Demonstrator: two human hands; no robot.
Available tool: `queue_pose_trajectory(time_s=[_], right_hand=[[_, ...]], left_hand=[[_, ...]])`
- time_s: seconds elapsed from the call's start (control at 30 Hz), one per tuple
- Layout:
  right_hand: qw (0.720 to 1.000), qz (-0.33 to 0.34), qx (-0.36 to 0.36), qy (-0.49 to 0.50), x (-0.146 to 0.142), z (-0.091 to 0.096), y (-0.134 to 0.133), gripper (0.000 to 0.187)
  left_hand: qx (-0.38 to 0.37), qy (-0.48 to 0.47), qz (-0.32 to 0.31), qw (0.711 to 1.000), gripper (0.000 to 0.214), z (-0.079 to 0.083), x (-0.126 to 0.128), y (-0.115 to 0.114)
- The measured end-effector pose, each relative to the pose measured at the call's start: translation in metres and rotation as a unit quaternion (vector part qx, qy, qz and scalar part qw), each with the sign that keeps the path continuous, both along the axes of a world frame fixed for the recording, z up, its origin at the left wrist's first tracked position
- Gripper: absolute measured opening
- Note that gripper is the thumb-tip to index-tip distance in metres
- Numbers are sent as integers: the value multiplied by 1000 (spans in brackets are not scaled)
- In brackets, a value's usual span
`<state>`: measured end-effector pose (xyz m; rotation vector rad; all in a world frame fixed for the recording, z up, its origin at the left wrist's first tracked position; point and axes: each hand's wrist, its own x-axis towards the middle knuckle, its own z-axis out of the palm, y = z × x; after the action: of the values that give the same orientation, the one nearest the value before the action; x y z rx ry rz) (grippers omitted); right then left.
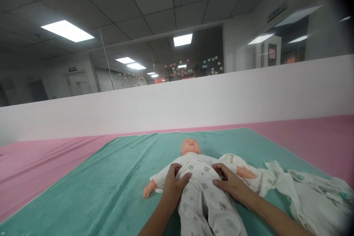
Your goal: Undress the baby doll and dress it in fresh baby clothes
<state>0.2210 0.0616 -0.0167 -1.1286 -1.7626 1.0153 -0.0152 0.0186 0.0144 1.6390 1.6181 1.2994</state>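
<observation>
Both the left hand (174, 188) and the right hand (231, 183) grasping the printed sleepsuit (203, 195) at the waist of a baby doll (190, 146), curling inward around its sides, seemingly keeping it flat and steady, face-up at lower centre on a teal towel (110, 184) spread over a pink sheet (41, 169), with crumpled white cloth (309, 201) bunching at lower right.

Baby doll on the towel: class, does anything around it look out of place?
The white printed cloth stands out: it lies bunched and rumpled beside the baby doll, while the teal towel beneath them lies mostly smooth.
</observation>
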Motion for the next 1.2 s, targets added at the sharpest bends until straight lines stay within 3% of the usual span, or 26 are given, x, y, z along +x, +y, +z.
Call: queue_pose_trajectory(time_s=[0.1,0.23,0.33,0.5,0.63,0.73,0.93,1.07,1.2], right_hand=[[999,13,18,-24,0,6,-3,37],[997,35,46,-45,3,20,-17,35],[996,70,15,-52,7,27,-27,36],[986,148,-34,-67,14,36,-32,40],[972,220,-49,-66,20,49,-40,37],[962,257,-75,-54,22,55,-46,47],[973,190,-66,-110,21,50,-45,41],[978,135,-54,-147,23,42,-41,28],[982,112,-32,-147,22,39,-41,22]], left_hand=[[11,14,5,1000,27,-1,2,-3],[10,45,-9,999,25,4,0,-7],[-9,36,-69,997,28,12,-3,-12],[-102,-10,-176,979,39,26,-14,-19],[-150,18,-247,957,40,34,-27,-23],[-201,61,-287,935,38,39,-36,-26],[-257,118,-306,909,35,41,-49,-27],[-223,168,-311,908,49,39,-50,-30],[-173,181,-282,926,42,37,-43,-32]])
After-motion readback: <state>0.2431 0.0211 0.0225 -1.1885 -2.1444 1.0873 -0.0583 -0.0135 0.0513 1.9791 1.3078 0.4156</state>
